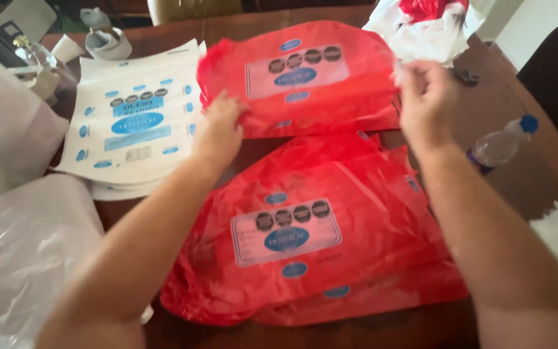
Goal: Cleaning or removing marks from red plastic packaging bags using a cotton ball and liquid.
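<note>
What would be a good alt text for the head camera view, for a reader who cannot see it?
Two bare hands, the left hand and the right hand, hold a red plastic bag by its sides above a pile of red bags on a wooden table. White printed bags lie at left, a water bottle at right.

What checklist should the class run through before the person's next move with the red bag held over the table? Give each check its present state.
1. Left hand grips the held red bag at its left edge: ok.
2. Right hand pinches the bag's right edge: ok, though motion blur hides the fingers' exact hold.
3. Held bag lies flat, without folds: not ok, it is creased and bowed.
4. Stack of red bags below is squared up: not ok, the edges fan out.
5. White printed bags sit apart from the red ones: ok.
6. Plastic bottle is clear of the right arm: cannot tell, it lies close.
</note>
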